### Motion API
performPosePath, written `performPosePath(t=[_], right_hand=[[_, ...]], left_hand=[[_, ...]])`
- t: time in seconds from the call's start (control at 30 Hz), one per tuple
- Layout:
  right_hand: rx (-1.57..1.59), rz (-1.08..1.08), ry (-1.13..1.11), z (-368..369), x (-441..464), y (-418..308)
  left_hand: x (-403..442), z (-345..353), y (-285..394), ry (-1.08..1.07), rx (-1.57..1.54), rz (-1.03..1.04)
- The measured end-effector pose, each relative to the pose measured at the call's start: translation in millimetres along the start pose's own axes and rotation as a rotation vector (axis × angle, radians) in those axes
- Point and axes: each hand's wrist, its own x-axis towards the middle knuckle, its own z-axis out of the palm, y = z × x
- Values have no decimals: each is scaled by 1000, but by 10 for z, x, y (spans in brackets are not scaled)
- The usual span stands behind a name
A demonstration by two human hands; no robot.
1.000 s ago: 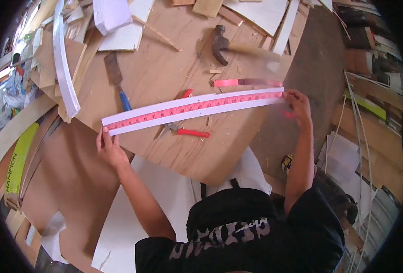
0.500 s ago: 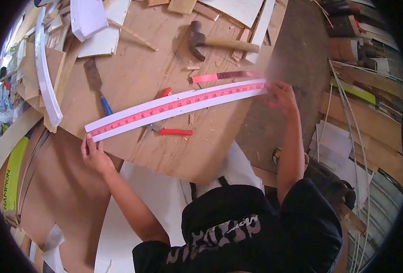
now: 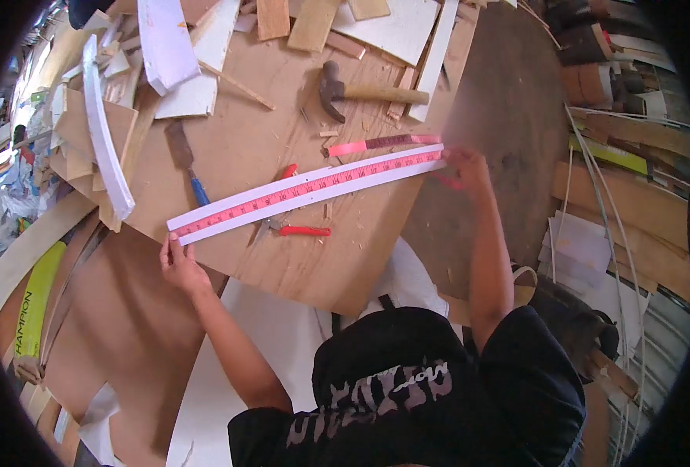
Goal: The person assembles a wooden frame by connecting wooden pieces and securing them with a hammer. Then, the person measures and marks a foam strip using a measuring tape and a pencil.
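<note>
A white strip [image 3: 240, 221] lies slantwise over the wooden table, and a pink measuring tape [image 3: 283, 196] runs along its face. My left hand [image 3: 180, 263] pinches the tape's end at the strip's left end, thumb on top. At the right end my right hand [image 3: 467, 169] has its fingers closed on the tape, somewhat blurred. A loose stretch of tape lies just behind the strip. Beneath the strip are red-handled pliers [image 3: 306, 231], partly covered. The blue handle of a chisel [image 3: 181, 148] reaches the strip's back edge.
A claw hammer [image 3: 376, 93] lies on the table [image 3: 322, 272] behind the strip. Wood offcuts [image 3: 314, 23] crowd the back edge. A curved white piece [image 3: 105, 128] sits at the left. Boards and long thin strips [image 3: 610, 210] lie on the floor at right.
The view has shifted, so the table's contents sit differently in the frame. Both hands still hold the tape along the strip, with no clear change of grip.
</note>
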Motion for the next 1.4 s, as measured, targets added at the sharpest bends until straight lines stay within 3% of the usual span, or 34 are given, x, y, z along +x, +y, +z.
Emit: performPosePath(t=[0.07, 0.13, 0.27, 0.33, 0.5, 0.57, 0.67, 0.73, 0.83, 0.87, 0.93, 0.97, 1.07, 1.17, 1.23, 1.27, 1.33, 1.37, 1.4], right_hand=[[-46, -52, -14, 4, -33, -40], [-153, 33, 68, 36, -60, -62], [-122, -96, 56, 84, -27, 45], [-27, -23, 141, 125, 20, 144], [72, -129, 122, 109, 164, 327], [124, -166, 113, 157, 57, 162], [215, -20, 20, 194, -169, -253], [-33, -371, 49, 251, 219, -26], [44, -428, -47, 368, 458, -30], [43, -431, -69, 391, 444, -89], [192, -165, -116, 418, 223, -479], [185, -167, -135, 445, 228, -551], [123, -139, -62, 470, 317, -668], [-138, -233, 52, 429, 702, -327], [-366, -565, 246, 381, 731, -235], [-371, -581, 251, 364, 611, -290], [-226, -300, 387, 379, -214, -727], [-224, -309, 400, 371, -220, -621], [-162, -456, 372, 330, -205, -462]], left_hand=[[5, -29, -10, -11, -7, 4], [33, -56, -33, -37, -4, 6], [128, -137, -140, -64, -79, -35], [122, -110, -108, -30, -107, -18], [-141, -188, 1, 12, -97, -72], [-290, -370, -106, 48, -102, -52], [-593, -660, -358, 106, -154, -24], [-859, -813, -484, 181, -180, -44], [-1151, -945, -622, 288, -265, -16], [-1259, -948, -613, 308, -267, -8], [-1467, -832, -446, 359, -246, 33], [-1479, -819, -415, 378, -248, 38], [-1318, -697, -379, 360, -304, 74], [-1089, -564, -370, 295, -207, 98], [-905, -457, -463, 266, -220, 89], [-794, -404, -508, 234, -228, 93], [-587, -360, -655, 195, -242, 133], [-481, -347, -721, 190, -68, 146], [-400, -334, -761, 182, 108, 155]])
